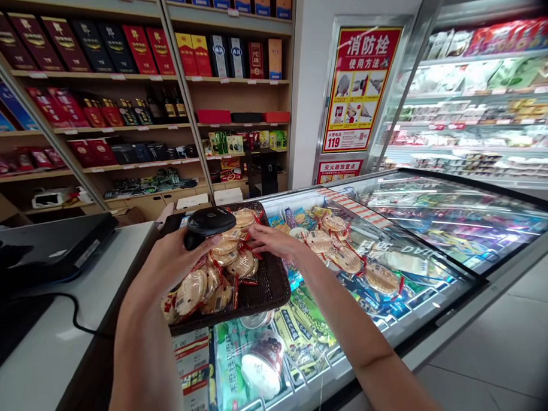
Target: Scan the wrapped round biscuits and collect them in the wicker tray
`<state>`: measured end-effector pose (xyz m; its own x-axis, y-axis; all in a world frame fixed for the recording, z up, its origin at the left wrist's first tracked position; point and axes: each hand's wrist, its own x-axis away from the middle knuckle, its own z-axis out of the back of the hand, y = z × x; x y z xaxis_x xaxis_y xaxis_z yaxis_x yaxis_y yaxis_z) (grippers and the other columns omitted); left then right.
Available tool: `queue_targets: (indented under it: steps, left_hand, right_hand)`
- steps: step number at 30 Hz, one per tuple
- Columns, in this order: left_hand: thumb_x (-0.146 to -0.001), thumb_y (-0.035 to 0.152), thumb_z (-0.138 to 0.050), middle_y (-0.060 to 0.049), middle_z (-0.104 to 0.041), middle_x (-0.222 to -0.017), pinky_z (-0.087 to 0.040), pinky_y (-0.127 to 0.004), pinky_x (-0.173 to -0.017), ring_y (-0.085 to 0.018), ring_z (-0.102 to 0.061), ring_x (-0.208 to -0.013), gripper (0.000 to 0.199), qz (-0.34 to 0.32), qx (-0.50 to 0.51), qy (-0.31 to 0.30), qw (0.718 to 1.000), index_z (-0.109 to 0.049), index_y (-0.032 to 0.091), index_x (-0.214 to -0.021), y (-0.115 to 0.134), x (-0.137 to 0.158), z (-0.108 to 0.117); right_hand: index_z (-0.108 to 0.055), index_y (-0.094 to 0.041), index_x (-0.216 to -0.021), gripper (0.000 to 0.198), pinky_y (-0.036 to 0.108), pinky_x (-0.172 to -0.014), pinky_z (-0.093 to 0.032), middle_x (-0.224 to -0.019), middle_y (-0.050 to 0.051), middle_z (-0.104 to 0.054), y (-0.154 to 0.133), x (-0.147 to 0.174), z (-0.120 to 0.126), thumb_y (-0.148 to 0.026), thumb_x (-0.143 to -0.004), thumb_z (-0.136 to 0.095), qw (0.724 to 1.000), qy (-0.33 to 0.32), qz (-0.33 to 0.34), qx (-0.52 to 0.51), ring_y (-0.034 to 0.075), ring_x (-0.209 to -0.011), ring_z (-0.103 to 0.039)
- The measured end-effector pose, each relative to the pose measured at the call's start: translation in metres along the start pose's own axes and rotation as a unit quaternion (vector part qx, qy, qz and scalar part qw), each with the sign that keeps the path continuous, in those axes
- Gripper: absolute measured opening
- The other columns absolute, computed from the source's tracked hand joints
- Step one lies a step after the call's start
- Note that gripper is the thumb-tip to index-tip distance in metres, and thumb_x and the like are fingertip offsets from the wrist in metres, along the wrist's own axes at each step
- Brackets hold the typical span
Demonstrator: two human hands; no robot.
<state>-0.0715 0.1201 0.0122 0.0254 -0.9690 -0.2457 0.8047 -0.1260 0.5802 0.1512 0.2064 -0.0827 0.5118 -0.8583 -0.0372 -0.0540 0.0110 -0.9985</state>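
My left hand point(175, 259) is wrapped round a black handheld barcode scanner point(210, 220), whose rounded head is over a dark woven basket point(271, 283). Inside the basket lie several round, pale biscuits point(192, 292) in clear wrappers with red edges. My right hand point(275, 240) reaches over the basket's right side; its fingers are stretched out and touch the wrapped biscuits there, with the fingertips partly hidden among the wrappers. More wrapped biscuits point(344, 258) of the same kind lie on the glass freezer top point(436, 304), right of the basket.
Under the glass are ice-cream packs and a tub point(264, 361). On the left, a white counter point(95, 295) bears a black device point(75, 246) and a cable point(75, 312). Shelves point(242, 81) of boxed goods stand behind. A lit refrigerated display point(484, 111) is at the right.
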Motion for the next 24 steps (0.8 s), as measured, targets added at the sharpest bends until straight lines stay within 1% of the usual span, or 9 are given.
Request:
queue_targets:
  steps: [2,4,7,11,13,16,18,20,24]
  left_hand:
    - [-0.07,0.072,-0.06,0.0,-0.058,-0.056,-0.034,-0.028,-0.05,-0.02,-0.052,-0.054,0.052,0.001,-0.044,-0.008,0.999,-0.064,0.021,-0.079,-0.001,0.0,-0.002]
    - [-0.072,0.075,-0.055,-0.001,-0.059,-0.057,-0.035,-0.028,-0.05,-0.02,-0.053,-0.054,0.057,-0.002,-0.068,-0.015,0.998,-0.063,0.02,-0.08,-0.001,0.0,-0.003]
    - [-0.073,0.078,-0.051,-0.001,-0.06,-0.059,-0.035,-0.027,-0.051,-0.019,-0.053,-0.055,0.061,-0.013,-0.057,-0.022,0.998,-0.063,0.019,-0.082,0.002,0.002,-0.003]
    - [-0.073,0.077,-0.052,-0.002,-0.063,-0.063,-0.036,-0.027,-0.053,-0.02,-0.055,-0.058,0.063,-0.021,-0.05,-0.026,0.998,-0.066,0.017,-0.088,0.006,0.004,-0.003]
    - [-0.073,0.076,-0.053,-0.003,-0.067,-0.071,-0.037,-0.027,-0.054,-0.02,-0.056,-0.062,0.064,-0.028,-0.038,-0.027,0.998,-0.067,0.017,-0.095,0.008,0.005,-0.005]
    - [-0.074,0.074,-0.055,-0.005,-0.07,-0.079,-0.039,-0.026,-0.055,-0.021,-0.059,-0.067,0.064,-0.049,-0.015,-0.04,0.998,-0.067,0.018,-0.103,0.009,0.006,-0.008]
    - [-0.075,0.072,-0.056,-0.005,-0.068,-0.074,-0.038,-0.026,-0.055,-0.021,-0.059,-0.066,0.061,-0.047,-0.013,-0.059,0.997,-0.067,0.017,-0.1,0.01,0.005,-0.012]
    - [-0.077,0.07,-0.056,-0.004,-0.066,-0.07,-0.036,-0.026,-0.053,-0.02,-0.058,-0.064,0.057,-0.042,-0.022,-0.072,0.996,-0.067,0.018,-0.096,0.013,0.005,-0.016]
    - [-0.076,0.07,-0.057,-0.003,-0.066,-0.073,-0.036,-0.026,-0.054,-0.019,-0.057,-0.065,0.056,-0.068,-0.017,-0.087,0.994,-0.067,0.019,-0.095,0.022,0.008,-0.022]
  right_hand:
    - [-0.067,-0.021,-0.111,0.028,0.025,-0.086,-0.054,-0.118,0.006,-0.068,0.004,-0.004,-0.016,-0.043,-0.095,-0.057,0.998,0.001,-0.021,-0.061,0.012,-0.096,-0.066]
    - [-0.069,-0.017,-0.101,0.026,0.024,-0.086,-0.054,-0.108,0.007,-0.071,0.007,-0.007,-0.019,-0.039,-0.097,-0.055,0.996,0.033,-0.033,-0.073,0.012,-0.091,-0.067]
    - [-0.07,-0.014,-0.086,0.026,0.024,-0.078,-0.055,-0.089,0.008,-0.073,0.005,-0.008,-0.007,-0.035,-0.095,-0.058,0.994,0.096,-0.039,-0.038,0.012,-0.077,-0.067]
    - [-0.069,-0.014,-0.075,0.017,0.023,-0.065,-0.052,-0.069,0.003,-0.068,-0.007,0.001,0.021,-0.029,-0.084,-0.07,0.981,0.169,-0.024,0.095,0.011,-0.064,-0.063]
    - [-0.067,-0.016,-0.076,0.012,0.022,-0.062,-0.051,-0.067,0.001,-0.067,-0.015,0.009,0.032,-0.026,-0.078,-0.073,0.972,0.196,-0.005,0.132,0.011,-0.062,-0.061]
    - [-0.062,-0.018,-0.081,0.01,0.022,-0.059,-0.051,-0.065,-0.002,-0.064,-0.027,0.023,0.043,-0.022,-0.077,-0.069,0.965,0.228,0.015,0.127,0.011,-0.059,-0.06]
    - [-0.059,-0.019,-0.082,0.007,0.021,-0.056,-0.05,-0.062,-0.003,-0.06,-0.034,0.03,0.048,-0.021,-0.078,-0.065,0.962,0.249,0.027,0.113,0.01,-0.057,-0.058]
    - [-0.059,-0.019,-0.083,0.003,0.021,-0.057,-0.052,-0.061,-0.004,-0.058,-0.04,0.035,0.05,-0.02,-0.08,-0.061,0.96,0.256,0.044,0.101,0.009,-0.057,-0.058]
    - [-0.061,-0.02,-0.084,0.005,0.022,-0.062,-0.055,-0.064,-0.003,-0.06,-0.044,0.038,0.052,-0.017,-0.08,-0.058,0.962,0.249,0.083,0.078,0.01,-0.06,-0.061]
